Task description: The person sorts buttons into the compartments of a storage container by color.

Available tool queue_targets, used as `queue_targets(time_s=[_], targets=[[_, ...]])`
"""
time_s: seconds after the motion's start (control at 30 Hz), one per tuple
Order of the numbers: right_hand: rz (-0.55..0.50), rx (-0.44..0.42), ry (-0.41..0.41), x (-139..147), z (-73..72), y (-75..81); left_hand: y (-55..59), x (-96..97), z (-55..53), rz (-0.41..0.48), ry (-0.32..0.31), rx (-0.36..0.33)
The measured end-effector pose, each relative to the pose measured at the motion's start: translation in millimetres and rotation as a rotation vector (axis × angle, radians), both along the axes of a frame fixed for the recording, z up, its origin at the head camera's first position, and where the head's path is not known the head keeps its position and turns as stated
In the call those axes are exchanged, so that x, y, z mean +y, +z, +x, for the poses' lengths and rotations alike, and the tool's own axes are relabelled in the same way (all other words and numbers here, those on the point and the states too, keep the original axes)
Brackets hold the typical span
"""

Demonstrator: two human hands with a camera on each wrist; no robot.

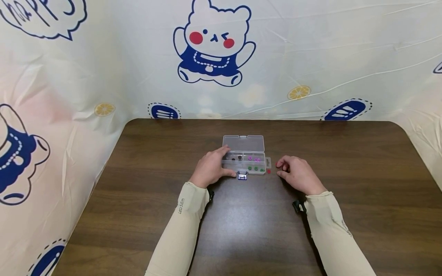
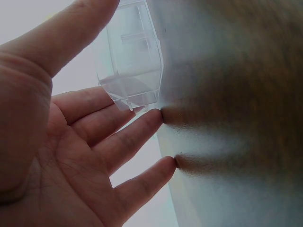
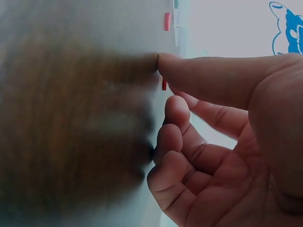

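My left hand (image 1: 211, 167) holds the left end of a clear plastic compartment box (image 1: 255, 171), its thumb at the front edge and fingers round the side and back. Black beads (image 1: 233, 158), purple beads (image 1: 253, 158) and green beads (image 1: 256, 168) lie in separate compartments. The box's lid (image 1: 243, 143) is tilted back. In the left wrist view, two fingertips touch the table beside the box (image 2: 135, 52). To the right, my right hand (image 1: 298, 173) rests low over the table, thumb and fingers apart. A small red bead (image 3: 164, 84) shows between its thumb and index finger.
Another red bead (image 1: 269, 171) lies on the brown wooden table (image 1: 241, 230) just right of the box. A blue-tinted clear latch (image 1: 242, 175) juts from the box's front, and a hanging tab (image 1: 268, 162) from its right end. Behind the table hangs a printed cloth (image 1: 145, 57).
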State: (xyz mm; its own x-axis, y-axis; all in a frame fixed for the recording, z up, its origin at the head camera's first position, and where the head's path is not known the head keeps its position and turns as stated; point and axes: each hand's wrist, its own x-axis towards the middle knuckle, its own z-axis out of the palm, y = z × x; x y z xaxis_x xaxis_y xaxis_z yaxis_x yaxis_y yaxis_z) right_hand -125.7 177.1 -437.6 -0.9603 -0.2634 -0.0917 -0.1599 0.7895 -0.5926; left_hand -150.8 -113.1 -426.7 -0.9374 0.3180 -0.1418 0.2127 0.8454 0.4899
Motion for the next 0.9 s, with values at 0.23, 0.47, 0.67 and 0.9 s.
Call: queue_targets(time_s=[0.23,0.47,0.67,0.9], targets=[[0.011,0.022,0.023,-2.1,-0.8,0.5,0.1,0.2,0.5,-0.008,-0.005,0.003],[0.016,0.003,0.050,-11.2,-4.7,3.1,-0.8,-0.2,0.2,-0.008,-0.005,0.010],[0.037,-0.011,0.053,-16.9,-7.4,4.7,-0.3,-0.7,-0.4,-0.008,-0.005,0.008],[0.044,-0.013,0.051,-20.8,-8.8,1.7,0.9,-0.8,0.4,-0.015,-0.001,0.008]])
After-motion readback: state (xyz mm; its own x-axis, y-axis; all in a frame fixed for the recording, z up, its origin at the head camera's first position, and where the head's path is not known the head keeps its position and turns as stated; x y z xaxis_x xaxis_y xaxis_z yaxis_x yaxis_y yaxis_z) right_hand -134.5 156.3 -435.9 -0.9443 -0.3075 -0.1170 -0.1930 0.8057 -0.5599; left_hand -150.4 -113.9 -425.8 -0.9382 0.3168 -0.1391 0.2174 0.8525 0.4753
